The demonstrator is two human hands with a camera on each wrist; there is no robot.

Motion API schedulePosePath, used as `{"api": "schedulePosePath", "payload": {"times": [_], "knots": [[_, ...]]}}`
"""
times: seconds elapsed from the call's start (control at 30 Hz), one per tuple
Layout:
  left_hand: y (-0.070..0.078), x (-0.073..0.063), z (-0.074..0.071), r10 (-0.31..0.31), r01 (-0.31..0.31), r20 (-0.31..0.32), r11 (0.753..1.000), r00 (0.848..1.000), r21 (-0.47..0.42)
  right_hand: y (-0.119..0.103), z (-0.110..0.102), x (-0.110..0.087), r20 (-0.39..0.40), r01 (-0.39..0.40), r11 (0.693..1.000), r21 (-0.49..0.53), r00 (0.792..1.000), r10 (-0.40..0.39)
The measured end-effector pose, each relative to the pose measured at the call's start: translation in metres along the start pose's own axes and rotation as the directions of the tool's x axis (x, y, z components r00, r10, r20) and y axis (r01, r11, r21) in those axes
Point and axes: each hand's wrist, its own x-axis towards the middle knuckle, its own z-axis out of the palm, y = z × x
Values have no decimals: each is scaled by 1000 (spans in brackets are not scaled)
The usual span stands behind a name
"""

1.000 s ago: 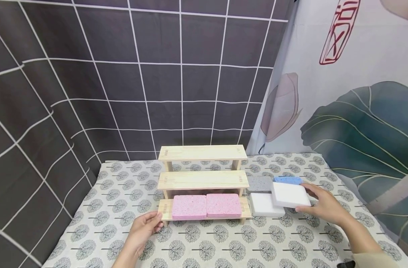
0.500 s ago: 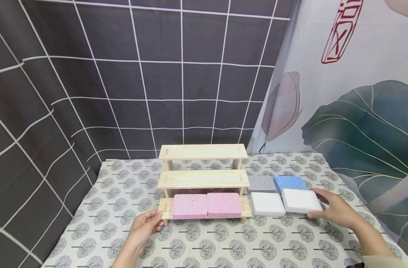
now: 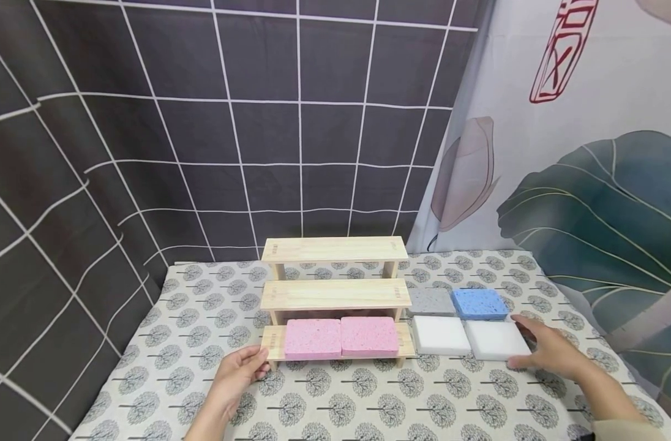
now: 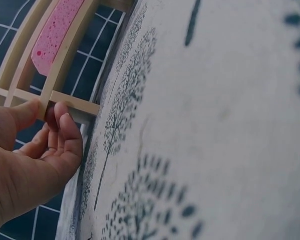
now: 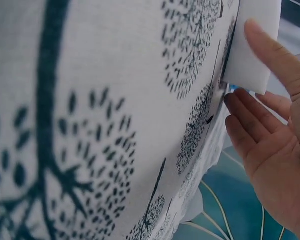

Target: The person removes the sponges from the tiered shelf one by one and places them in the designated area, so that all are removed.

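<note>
In the head view, two speckled pink sponges (image 3: 313, 339) sit at six o'clock on the pale yellow wooden shelf (image 3: 335, 295); toward four are white blocks (image 3: 441, 335), a speckled blue sponge (image 3: 480, 304) and a grey sponge (image 3: 430, 302). Dark grey cloth (image 3: 264, 131) with a white grid fills twelve. The cream tablecloth (image 3: 313, 416) carries grey trees.

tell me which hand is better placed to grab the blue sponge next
Probably the right hand: it is close beside the blue sponge, at the outer white block in front. The left hand grips the left end of the wooden stand, farther away.
</note>
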Motion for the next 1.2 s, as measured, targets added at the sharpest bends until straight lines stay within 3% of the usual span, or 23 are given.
{"api": "schedulePosePath", "payload": {"times": [0.13,0.3,0.53,0.83,1.2], "knots": [[0,0,0,-4,4,-1,1000,1000,2,-4,1,-2,-44,5,1000,-1,999,-5],[0,0,0,-4,4,1,1000,1000,9,-11,-1,-1,-178,20,1000,7,984,-18],[0,0,0,-6,6,-5,1000,1000,12,-37,-2,6,-349,71,992,101,936,-32],[1,-4,0,-11,11,-7,1000,1000,14,-83,10,17,-465,279,937,209,872,-156],[2,-3,1,-9,9,-9,1000,1000,25,-124,26,28,-429,321,912,255,883,-191]]}}
